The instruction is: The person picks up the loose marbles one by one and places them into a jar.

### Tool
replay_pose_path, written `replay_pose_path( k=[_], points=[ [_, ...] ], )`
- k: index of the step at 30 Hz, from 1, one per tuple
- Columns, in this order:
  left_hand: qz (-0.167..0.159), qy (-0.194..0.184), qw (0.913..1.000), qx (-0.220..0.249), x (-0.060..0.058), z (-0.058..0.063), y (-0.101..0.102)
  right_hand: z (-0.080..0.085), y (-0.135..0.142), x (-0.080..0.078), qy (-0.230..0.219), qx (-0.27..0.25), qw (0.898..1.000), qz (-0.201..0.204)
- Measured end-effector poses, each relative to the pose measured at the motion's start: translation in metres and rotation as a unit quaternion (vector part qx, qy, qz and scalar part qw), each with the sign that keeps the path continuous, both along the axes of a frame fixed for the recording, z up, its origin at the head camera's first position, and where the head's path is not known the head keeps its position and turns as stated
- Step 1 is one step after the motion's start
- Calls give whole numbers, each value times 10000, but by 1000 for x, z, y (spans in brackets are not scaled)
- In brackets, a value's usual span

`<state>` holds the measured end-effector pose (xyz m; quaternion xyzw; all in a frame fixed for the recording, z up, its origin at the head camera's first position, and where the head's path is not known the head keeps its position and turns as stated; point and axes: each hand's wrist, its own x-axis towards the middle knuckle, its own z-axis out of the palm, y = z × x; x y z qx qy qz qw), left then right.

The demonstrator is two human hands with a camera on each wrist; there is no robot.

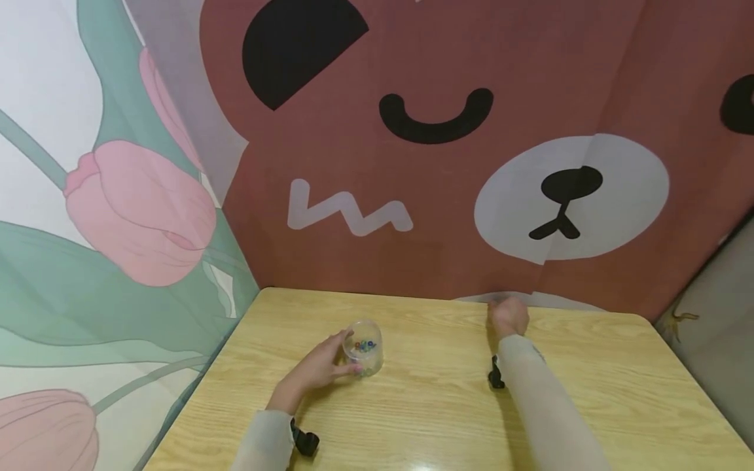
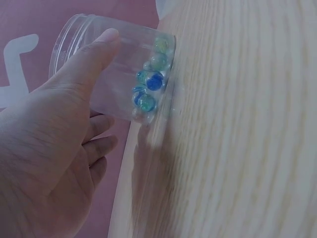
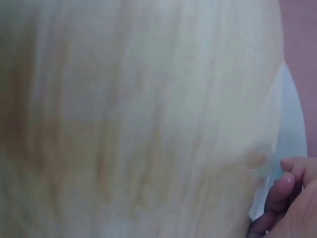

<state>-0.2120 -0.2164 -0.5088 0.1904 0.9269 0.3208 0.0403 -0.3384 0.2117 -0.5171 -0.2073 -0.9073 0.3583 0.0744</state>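
Toward the middle left of the table, a clear plastic jar (image 1: 372,356) stands upright with its mouth uncovered. Several glass marbles (image 2: 153,80), blue, green and yellowish, lie at its bottom. My left hand (image 1: 321,363) grips the jar from its left side, thumb on the near wall. At the table's back edge is my right hand (image 1: 510,316), its fingers curled. In the right wrist view, a small see-through, pale greenish marble (image 3: 271,167) shows at the thumb and fingertips, low over the wood and partly hidden.
The light wooden table (image 1: 436,405) runs back to a wall cloth (image 1: 436,261) printed with a bear face. A tulip-printed cloth (image 1: 141,216) hangs along the left side. A grey surface (image 1: 721,327) borders the right. A small black camera (image 1: 305,443) sits on the left wrist.
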Motion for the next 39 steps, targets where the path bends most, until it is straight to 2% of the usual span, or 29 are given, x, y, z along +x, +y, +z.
replay_pose_path(
  k=[8,14,20,24,39],
  points=[
    [31,-9,10000,89,1,0,0,8,-1,8,310,-851,9959,27],
    [107,-10,9999,-32,0,0,1,21,-7,13,661,-1098,9917,77],
    [46,49,10000,6,1,-1,2,31,-13,23,671,-1057,9921,21],
    [50,21,10000,56,1,0,2,38,-16,31,632,-1106,9917,154],
    [134,-82,9999,16,0,-1,1,54,-42,58,727,-1914,9775,511]
  ],
)
